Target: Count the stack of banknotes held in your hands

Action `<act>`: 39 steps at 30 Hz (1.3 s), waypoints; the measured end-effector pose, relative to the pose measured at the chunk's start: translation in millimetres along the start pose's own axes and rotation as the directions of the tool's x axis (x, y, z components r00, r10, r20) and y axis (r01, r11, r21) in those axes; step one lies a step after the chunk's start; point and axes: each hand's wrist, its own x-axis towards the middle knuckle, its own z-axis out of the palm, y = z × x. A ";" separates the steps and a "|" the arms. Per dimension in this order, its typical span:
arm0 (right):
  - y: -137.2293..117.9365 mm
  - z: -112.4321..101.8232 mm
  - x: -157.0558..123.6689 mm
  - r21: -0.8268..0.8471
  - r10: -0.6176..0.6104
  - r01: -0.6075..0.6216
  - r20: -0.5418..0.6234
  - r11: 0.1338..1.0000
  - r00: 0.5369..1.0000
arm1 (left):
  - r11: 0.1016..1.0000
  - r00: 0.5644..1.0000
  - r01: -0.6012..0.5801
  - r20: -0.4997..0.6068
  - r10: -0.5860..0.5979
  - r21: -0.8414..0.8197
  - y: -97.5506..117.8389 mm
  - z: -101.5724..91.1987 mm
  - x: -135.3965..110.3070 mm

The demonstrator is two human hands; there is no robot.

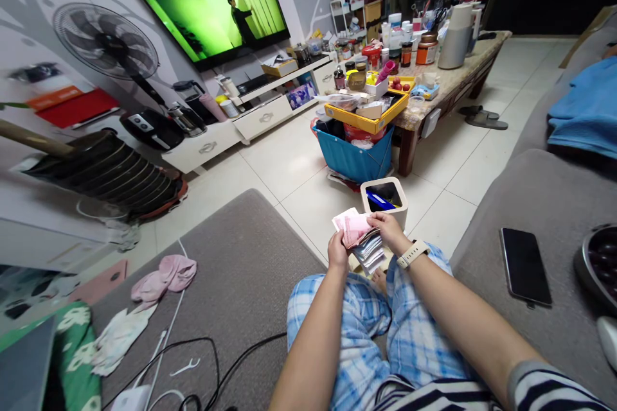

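Note:
Both my hands are closed on a bundle of paper notes over my knees. The upper pink notes [355,226] look like banknotes, and a fanned stack of grey-blue sheets [370,253] hangs below them. My left hand [337,252] pinches the bundle's left edge. My right hand [388,232], with a pale watch [412,253] on the wrist, grips the upper right edge of the pink notes. Just beyond stands a square cream bin [403,208] with a blue packet [380,199] inside. Printing on the notes is too small to read.
A blue basket [357,157] under a yellow tray [369,121] stands by a crowded coffee table [424,109]. On the grey sofa lie a phone [525,264] at right, and a pink cloth [164,277] and black cables [212,359] at left. A fan [106,42] stands far left.

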 end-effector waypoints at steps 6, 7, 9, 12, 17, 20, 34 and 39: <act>2.1 -0.7 1.2 0.002 0.004 -0.004 0.009 1.000 1.000 | 1.000 1.000 0.002 -0.002 -0.002 0.002 0.0 0.6 -0.4; 2.2 -0.8 1.3 0.002 0.005 -0.005 0.012 1.000 1.000 | 1.000 1.000 0.002 0.001 -0.002 0.002 0.2 0.9 -0.6; 2.6 -0.9 1.6 -0.005 0.006 -0.006 0.013 1.000 1.000 | 1.000 1.000 0.003 0.009 -0.003 0.001 0.2 1.2 -0.9; 3.0 -1.0 2.0 -0.014 0.005 -0.005 0.016 1.000 1.000 | 1.000 1.000 0.006 0.014 -0.006 -0.004 0.0 1.4 -0.9; 1.4 -0.1 1.2 -0.004 0.001 -0.001 0.014 1.000 1.000 | 1.000 1.000 0.008 0.007 -0.008 -0.003 1.4 2.0 -2.0; -2.0 1.0 -0.9 -0.005 -0.005 0.005 0.009 1.000 1.000 | 1.000 1.000 0.005 0.000 -0.005 -0.001 2.9 2.9 -3.3; -3.1 -0.1 -1.5 -0.010 -0.028 0.028 0.036 1.000 0.999 | 0.998 0.998 -0.053 0.040 0.052 0.039 3.9 2.8 -4.5; -2.0 1.4 -0.1 0.031 -0.027 0.029 -0.044 0.999 0.999 | 0.998 0.993 -0.053 0.103 0.049 0.033 5.0 4.1 -6.7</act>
